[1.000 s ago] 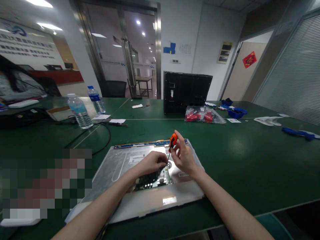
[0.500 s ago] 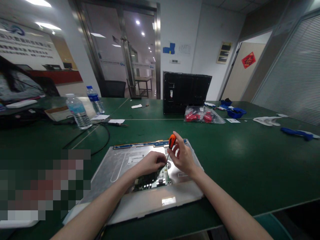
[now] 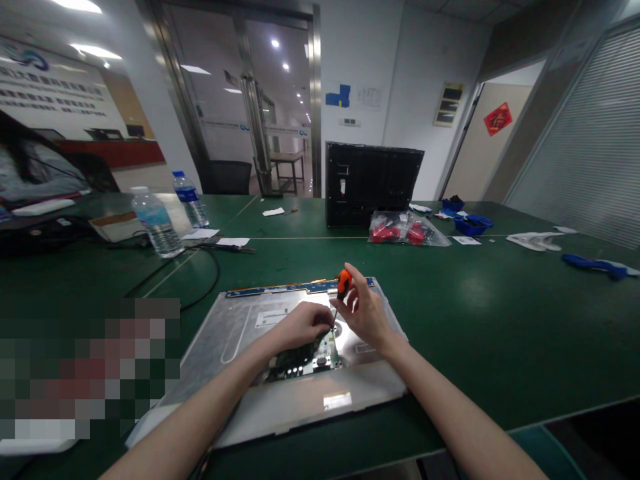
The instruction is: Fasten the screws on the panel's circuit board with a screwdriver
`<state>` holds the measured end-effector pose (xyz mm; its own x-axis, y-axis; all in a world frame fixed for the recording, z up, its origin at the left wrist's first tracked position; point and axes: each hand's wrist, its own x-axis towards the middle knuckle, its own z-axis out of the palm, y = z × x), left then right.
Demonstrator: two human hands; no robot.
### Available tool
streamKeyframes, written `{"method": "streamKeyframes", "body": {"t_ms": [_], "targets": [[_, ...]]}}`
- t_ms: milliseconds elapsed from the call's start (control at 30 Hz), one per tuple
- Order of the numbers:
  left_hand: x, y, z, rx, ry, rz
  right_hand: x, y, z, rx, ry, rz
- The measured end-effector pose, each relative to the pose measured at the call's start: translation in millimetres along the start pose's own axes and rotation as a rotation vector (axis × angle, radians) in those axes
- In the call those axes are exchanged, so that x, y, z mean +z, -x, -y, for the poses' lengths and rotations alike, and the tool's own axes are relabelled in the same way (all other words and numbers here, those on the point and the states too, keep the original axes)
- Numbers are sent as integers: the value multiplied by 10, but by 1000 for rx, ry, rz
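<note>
A silver metal panel (image 3: 240, 327) lies flat on the green table, with a blue strip board (image 3: 275, 290) along its far edge. On the panel sits a green circuit board (image 3: 325, 357). My right hand (image 3: 367, 313) grips an orange and black screwdriver (image 3: 344, 283), held upright with its shaft pointing down at the circuit board's far right corner. My left hand (image 3: 305, 325) rests over the board with fingers closed near the screwdriver's tip; what they pinch, if anything, is hidden.
A black monitor housing (image 3: 373, 183) stands at the back beside a plastic bag with red items (image 3: 405, 232). Two water bottles (image 3: 159, 223) and a black cable (image 3: 217, 273) are on the left. Blue trays (image 3: 473, 227) and a glove (image 3: 595, 265) lie right. A person (image 3: 40, 167) is far left.
The screwdriver's orange handle has turned slightly in my right hand's fingers. My left hand has stayed in the same place.
</note>
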<state>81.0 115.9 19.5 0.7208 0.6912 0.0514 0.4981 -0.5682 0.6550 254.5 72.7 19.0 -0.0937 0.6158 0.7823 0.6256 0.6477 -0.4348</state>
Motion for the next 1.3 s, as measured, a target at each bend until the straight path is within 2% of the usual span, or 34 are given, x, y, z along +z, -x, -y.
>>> {"method": "streamKeyframes", "body": {"t_ms": [300, 733, 967, 1300], "targets": [[12, -10, 7, 2, 1, 2, -16, 1, 38, 54, -84, 53], [-6, 4, -43, 15, 0, -4, 12, 23, -6, 32, -5, 11], [-3, -1, -17, 14, 5, 4, -13, 14, 20, 44, -60, 41], [16, -11, 21, 6, -4, -4, 7, 5, -4, -5, -11, -10]]}}
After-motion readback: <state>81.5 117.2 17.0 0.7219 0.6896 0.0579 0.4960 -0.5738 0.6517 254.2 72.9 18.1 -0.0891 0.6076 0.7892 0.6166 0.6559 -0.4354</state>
